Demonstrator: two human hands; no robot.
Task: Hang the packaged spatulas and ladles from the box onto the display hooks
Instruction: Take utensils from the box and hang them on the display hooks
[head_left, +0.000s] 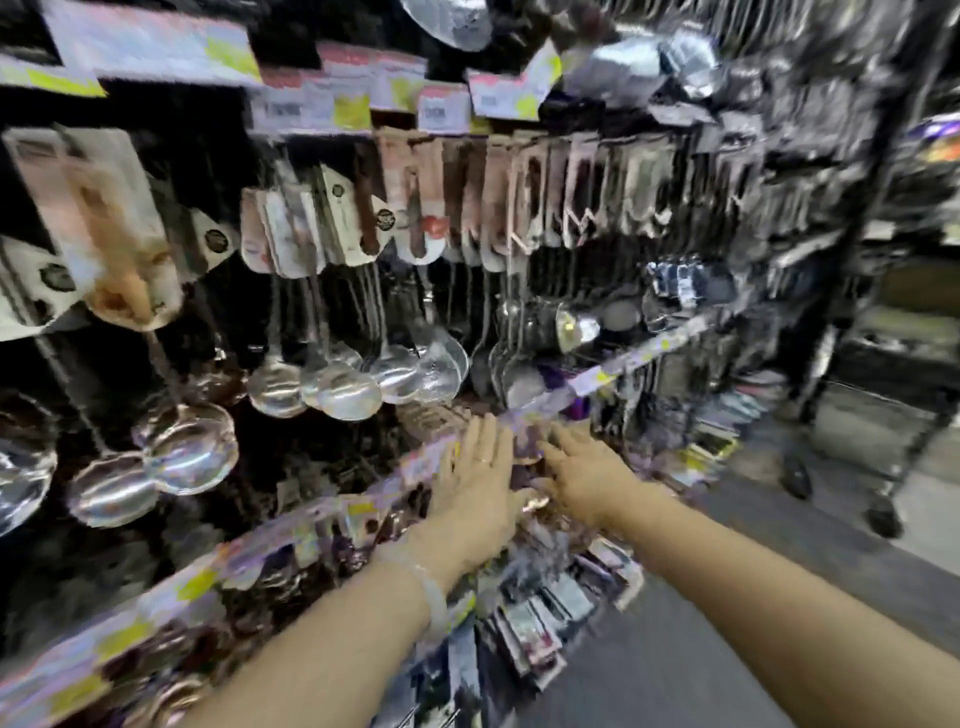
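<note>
- My two forearms are reaching forward from the bottom of the view, and a pale bracelet (434, 587) is sitting on my left wrist.
- My left hand (475, 488) is lying flat with its fingers straight, pressing against the price-label rail (291, 525) that is running slantwise across the rack; a thin ring is showing on one finger.
- My right hand (584, 475) is stretching out just beside the left one, fingers straight and loosely spread, tips reaching toward the same rail. The two hands are close together but not clasped, and neither is gripping anything that I can make out through the blur.
- Just beyond my fingertips, touching or almost touching the rail, something small and purplish (530, 441) is blurring past; I cannot tell what it is.
- Below the rail, flat packaged utensils (545, 623) are hanging in rows.
- Above the rail and well up from both hands, packaged ladles (337, 384) are hanging on the display hooks, shiny bowls down and card headers up.
- Left of those, larger ladles (187, 452) are hanging nearer to me.
- Above them all, price tags (363, 98) are lining the top of the rack.
</note>
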